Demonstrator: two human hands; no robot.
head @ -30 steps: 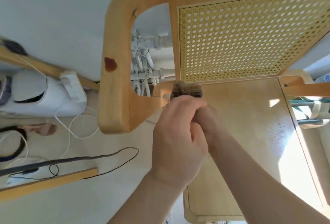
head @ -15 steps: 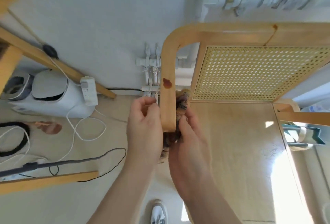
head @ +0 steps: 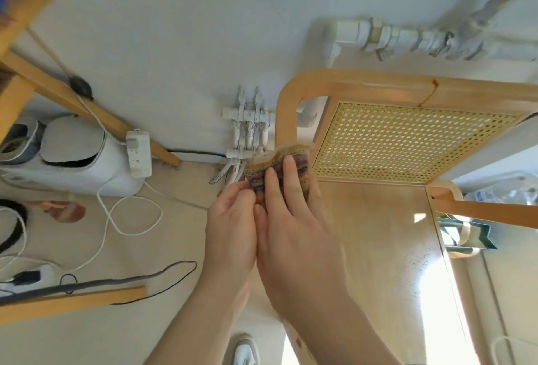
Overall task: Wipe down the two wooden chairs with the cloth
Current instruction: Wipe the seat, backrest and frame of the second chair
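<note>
Cloth (head: 259,174) wrapped rnd chair post (head: 286,120) so both sides get wiped; L grip (head: 233,228) pinches its edge taut; R grip (head: 297,233) flat-fingered, pressing it on.

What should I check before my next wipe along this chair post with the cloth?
1. Cloth lying against the chair post: ok.
2. Right hand fingers flat on the cloth: ok.
3. Left hand pinching the cloth's edge: ok.
4. Post above the cloth bare, nothing hanging on it: ok.
5. Pipe valves close beside the post, could snag the cloth: not ok.
6. Back of the post clean: cannot tell.
</note>
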